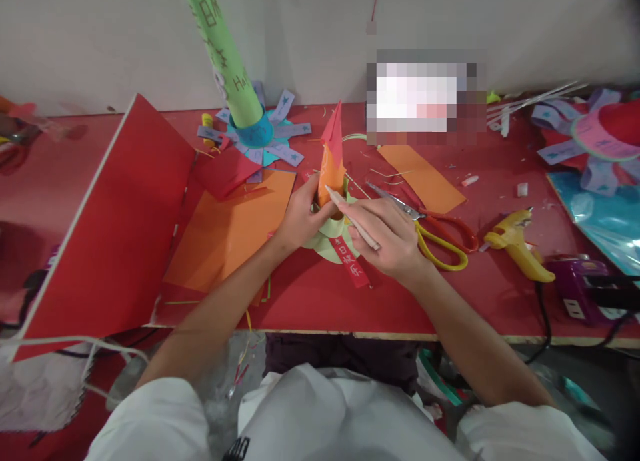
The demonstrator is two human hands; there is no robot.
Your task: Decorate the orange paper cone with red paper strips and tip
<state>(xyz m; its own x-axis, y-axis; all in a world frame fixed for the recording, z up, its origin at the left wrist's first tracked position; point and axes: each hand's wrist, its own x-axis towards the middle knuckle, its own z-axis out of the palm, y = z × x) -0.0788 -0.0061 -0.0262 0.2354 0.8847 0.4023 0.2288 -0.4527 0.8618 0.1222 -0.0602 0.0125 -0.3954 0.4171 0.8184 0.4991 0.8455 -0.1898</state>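
Observation:
An orange paper tube (331, 167) with a pointed red paper top (334, 137) stands on a pale green paper base (327, 249) at the middle of the table. My left hand (301, 214) is wrapped round the tube's lower left side. In my right hand (387, 236) is a white pen (361, 229), its tip at the front of the orange tube. A red paper strip with white writing (353, 262) sticks out from the base toward me.
Scissors with red and yellow handles (445, 244) lie right of my right hand, then a yellow glue gun (520, 244). Orange sheets (225, 234) and an upright red board (120, 227) are left. A tall green paper tube (227, 61) stands behind; an orange strip (423, 179) lies back right.

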